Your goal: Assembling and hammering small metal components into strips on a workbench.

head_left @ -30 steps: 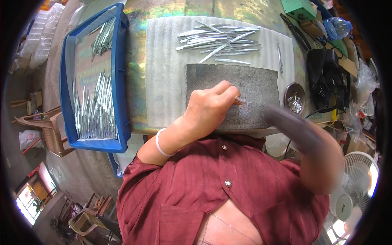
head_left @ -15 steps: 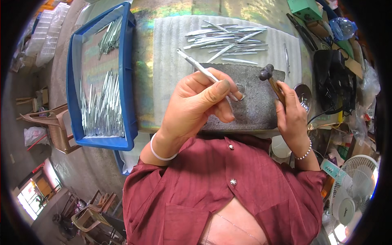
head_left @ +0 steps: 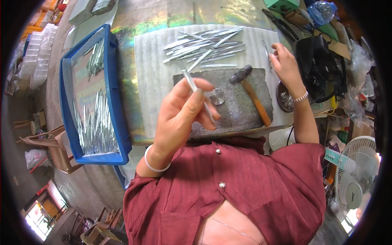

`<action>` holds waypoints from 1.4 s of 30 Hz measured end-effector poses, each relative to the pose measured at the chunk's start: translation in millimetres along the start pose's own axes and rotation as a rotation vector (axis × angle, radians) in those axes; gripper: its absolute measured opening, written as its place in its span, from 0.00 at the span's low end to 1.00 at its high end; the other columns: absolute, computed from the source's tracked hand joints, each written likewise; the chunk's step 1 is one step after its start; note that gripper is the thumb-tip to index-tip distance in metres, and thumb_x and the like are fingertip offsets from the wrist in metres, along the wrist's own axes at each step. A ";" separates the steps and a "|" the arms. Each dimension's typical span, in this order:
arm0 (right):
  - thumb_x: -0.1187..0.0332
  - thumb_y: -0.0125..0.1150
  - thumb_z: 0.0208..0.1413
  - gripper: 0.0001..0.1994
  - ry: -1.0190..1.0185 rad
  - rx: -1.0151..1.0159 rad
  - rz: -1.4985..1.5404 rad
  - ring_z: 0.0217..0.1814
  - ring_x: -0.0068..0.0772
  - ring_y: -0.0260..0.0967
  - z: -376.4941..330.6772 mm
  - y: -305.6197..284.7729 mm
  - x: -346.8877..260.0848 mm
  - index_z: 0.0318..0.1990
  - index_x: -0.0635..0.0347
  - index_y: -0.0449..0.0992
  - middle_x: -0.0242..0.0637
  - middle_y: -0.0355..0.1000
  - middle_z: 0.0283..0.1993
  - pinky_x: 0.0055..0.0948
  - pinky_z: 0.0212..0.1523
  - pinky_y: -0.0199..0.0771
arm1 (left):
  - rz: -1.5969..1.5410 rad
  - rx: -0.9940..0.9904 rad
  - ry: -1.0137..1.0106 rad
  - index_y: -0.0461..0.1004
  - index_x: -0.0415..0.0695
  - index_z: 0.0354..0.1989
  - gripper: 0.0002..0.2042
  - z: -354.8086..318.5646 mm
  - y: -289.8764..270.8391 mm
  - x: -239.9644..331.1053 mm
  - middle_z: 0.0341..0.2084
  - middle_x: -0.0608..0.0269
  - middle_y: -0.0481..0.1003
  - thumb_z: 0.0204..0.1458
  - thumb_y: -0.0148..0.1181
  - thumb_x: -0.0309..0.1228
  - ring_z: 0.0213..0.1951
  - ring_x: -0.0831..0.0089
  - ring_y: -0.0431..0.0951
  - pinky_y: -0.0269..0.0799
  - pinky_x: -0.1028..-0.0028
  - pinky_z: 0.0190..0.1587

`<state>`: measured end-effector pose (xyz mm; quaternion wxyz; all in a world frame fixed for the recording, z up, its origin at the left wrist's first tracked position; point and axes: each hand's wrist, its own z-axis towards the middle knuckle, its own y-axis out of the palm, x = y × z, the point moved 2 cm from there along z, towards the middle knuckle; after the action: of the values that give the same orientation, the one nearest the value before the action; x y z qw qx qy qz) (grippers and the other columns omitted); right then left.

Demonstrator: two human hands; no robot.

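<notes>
My left hand (head_left: 181, 112) is raised above the grey stone block (head_left: 245, 112) and pinches a thin silver metal strip (head_left: 192, 83) between thumb and fingers. My right hand (head_left: 286, 65) reaches out to the right of the block, with its fingertips on a single metal strip (head_left: 266, 50) that lies on the white ribbed mat (head_left: 149, 65). A hammer (head_left: 250, 93) with a wooden handle lies loose on the block, next to a small round metal disc (head_left: 217, 96). A heap of silver strips (head_left: 204, 45) rests on the mat beyond the block.
A blue tray (head_left: 67, 118) at the left holds several more silver strips. A small metal bowl (head_left: 284, 98) sits right of the block. A black bag (head_left: 318, 65), pliers (head_left: 281, 25) and clutter fill the right side. A white fan (head_left: 357, 171) stands at the lower right.
My right hand has let go of the hammer, which now lies on the block, and has reached right to a strip on the mat. My left hand has lifted its strip.
</notes>
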<state>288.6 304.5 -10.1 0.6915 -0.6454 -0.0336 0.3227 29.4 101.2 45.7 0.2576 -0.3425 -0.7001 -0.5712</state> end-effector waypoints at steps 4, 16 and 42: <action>0.69 0.56 0.46 0.16 0.064 -0.058 -0.174 0.39 0.51 0.71 31.4 28.5 28.1 0.43 0.68 0.68 0.53 0.71 0.36 0.39 0.42 0.68 | 0.354 0.072 0.228 0.71 0.34 0.41 0.09 -11.3 0.6 0.5 0.30 0.61 0.75 0.57 0.53 0.27 0.33 0.80 0.74 0.71 0.80 0.37; 0.71 0.52 0.53 0.08 0.053 -0.166 0.438 0.25 0.18 0.63 4.6 -45.0 -51.0 0.36 0.67 0.71 0.31 0.67 0.23 0.20 0.25 0.62 | 0.476 0.005 0.125 0.70 0.35 0.48 0.11 -19.5 -0.8 1.8 0.21 0.69 0.72 0.56 0.52 0.23 0.28 0.83 0.74 0.70 0.83 0.32; 0.78 0.61 0.51 0.06 -0.059 -0.283 1.083 0.23 0.13 0.68 -74.7 -29.5 -190.0 0.36 0.67 0.72 0.32 0.71 0.26 0.14 0.22 0.67 | 0.455 0.017 0.296 0.71 0.36 0.37 0.05 -29.9 1.7 -22.3 0.26 0.61 0.77 0.53 0.57 0.21 0.31 0.82 0.77 0.73 0.81 0.33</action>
<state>185.1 147.7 74.8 0.3325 -0.6477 0.2405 0.6420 43.9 68.0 36.5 0.4816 -0.4016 -0.5646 -0.5367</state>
